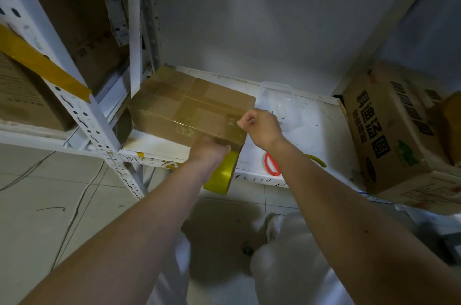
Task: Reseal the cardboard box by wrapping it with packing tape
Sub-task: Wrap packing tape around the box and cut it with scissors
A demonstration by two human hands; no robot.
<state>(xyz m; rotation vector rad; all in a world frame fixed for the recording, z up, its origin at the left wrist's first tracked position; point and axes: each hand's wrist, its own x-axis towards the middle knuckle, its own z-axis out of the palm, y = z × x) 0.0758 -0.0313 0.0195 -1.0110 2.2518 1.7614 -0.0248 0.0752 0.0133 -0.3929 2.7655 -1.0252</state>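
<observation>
**Both hands at the near right corner of the taped box**

The left hand (208, 149) was curled tight round a roll of yellowish-brown packing tape (222, 175), which hung just below the front edge of the shelf with its glossy band facing out. Just above the knuckles a strip of tape ran up onto the box's near face. The right hand (259, 125) sat at the box's right edge, fingers folded in, thumb and forefinger pressed together in a pinch; what they nipped was too small to make out.

The flat brown cardboard box (192, 105) lay directly under both hands, its near right corner between them, its top already crossed with shiny tape bands.

It rested on a white, scuffed metal shelf (321, 130). Just right of the right wrist lay a red ring-shaped object (270, 167), near the shelf's front lip. Behind the right hand sat a clear plastic container (279, 95). Farther right, a large printed cardboard carton (389, 125) stood tilted. To the left rose a white perforated upright (82, 110) with a yellow tape strip (45, 65) across it. Pale floor tiles (50, 205) showed below.
</observation>
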